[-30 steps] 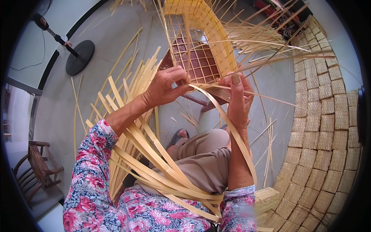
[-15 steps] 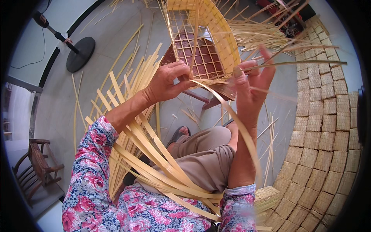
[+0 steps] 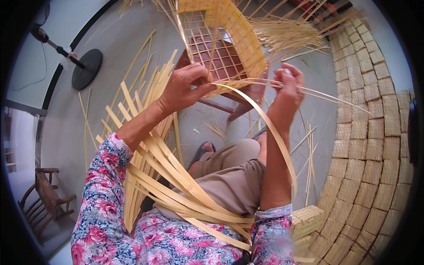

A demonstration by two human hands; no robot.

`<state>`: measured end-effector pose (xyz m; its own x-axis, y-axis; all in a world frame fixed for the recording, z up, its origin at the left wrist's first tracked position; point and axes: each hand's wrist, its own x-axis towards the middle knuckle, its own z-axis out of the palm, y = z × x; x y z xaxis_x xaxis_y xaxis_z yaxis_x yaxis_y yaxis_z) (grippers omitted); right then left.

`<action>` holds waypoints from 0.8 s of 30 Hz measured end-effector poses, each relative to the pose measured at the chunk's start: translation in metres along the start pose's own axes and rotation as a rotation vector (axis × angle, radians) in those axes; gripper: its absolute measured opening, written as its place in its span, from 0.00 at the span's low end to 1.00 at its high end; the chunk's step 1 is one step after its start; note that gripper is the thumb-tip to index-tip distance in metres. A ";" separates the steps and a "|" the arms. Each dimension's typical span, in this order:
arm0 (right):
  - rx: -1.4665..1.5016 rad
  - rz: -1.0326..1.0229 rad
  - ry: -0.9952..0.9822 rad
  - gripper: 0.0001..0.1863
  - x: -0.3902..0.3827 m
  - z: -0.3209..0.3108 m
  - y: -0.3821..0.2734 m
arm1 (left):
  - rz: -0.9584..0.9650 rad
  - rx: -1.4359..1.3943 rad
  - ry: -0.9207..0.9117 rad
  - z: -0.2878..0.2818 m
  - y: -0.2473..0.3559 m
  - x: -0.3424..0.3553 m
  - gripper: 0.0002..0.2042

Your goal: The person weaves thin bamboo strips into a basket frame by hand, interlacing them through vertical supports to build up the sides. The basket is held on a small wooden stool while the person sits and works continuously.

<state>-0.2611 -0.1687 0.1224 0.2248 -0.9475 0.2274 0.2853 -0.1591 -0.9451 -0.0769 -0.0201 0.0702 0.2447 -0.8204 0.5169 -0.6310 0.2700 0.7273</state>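
A partly woven bamboo basket (image 3: 245,42), with a yellow wall and an open lattice, rests on a reddish-brown stool (image 3: 258,95) in front of me. My left hand (image 3: 186,86) is closed in a pinch at the near left corner of the basket's edge. From that pinch a wide bamboo strip (image 3: 270,126) curves down along my right forearm. Further right, my right hand (image 3: 288,84) is closed round thin bamboo strips (image 3: 338,100) that stretch from the basket edge past my fist. My fingers hide the spot where the strips meet the edge.
A bundle of flat bamboo strips (image 3: 170,163) lies across my lap. Stacked woven blocks (image 3: 362,163) line the right side. Loose strips (image 3: 287,35) are heaped at the back right. A black round-based stand (image 3: 87,69) and a wooden chair (image 3: 48,194) are on the left.
My right hand has gone from spread, blurred fingers to a closed grip, drawing the thin strips out to the right. My left hand keeps its pinch. The whole view has shifted slightly.
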 end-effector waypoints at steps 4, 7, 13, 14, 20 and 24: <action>-0.040 0.069 -0.149 0.14 0.005 0.004 0.031 | -0.020 -0.019 0.003 0.000 -0.002 -0.001 0.05; 0.042 0.206 -0.210 0.21 0.006 0.009 0.021 | 0.007 -0.007 -0.007 0.002 -0.001 0.000 0.06; -0.018 0.203 -0.214 0.15 0.014 0.000 0.021 | -0.048 -0.069 0.038 0.004 -0.002 0.002 0.09; -0.036 0.153 -0.241 0.13 0.017 -0.005 0.024 | -0.036 -0.070 0.046 0.004 -0.001 0.003 0.09; 0.032 0.057 -0.002 0.09 0.015 -0.020 0.011 | -0.042 -0.086 0.043 0.005 -0.005 -0.005 0.08; 0.595 0.321 0.257 0.15 0.006 -0.039 0.003 | -0.015 -0.055 0.025 0.000 -0.003 -0.006 0.07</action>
<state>-0.2958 -0.1853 0.1121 0.1775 -0.9691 -0.1711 0.7171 0.2464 -0.6520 -0.0764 -0.0159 0.0656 0.2722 -0.8120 0.5164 -0.5858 0.2859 0.7583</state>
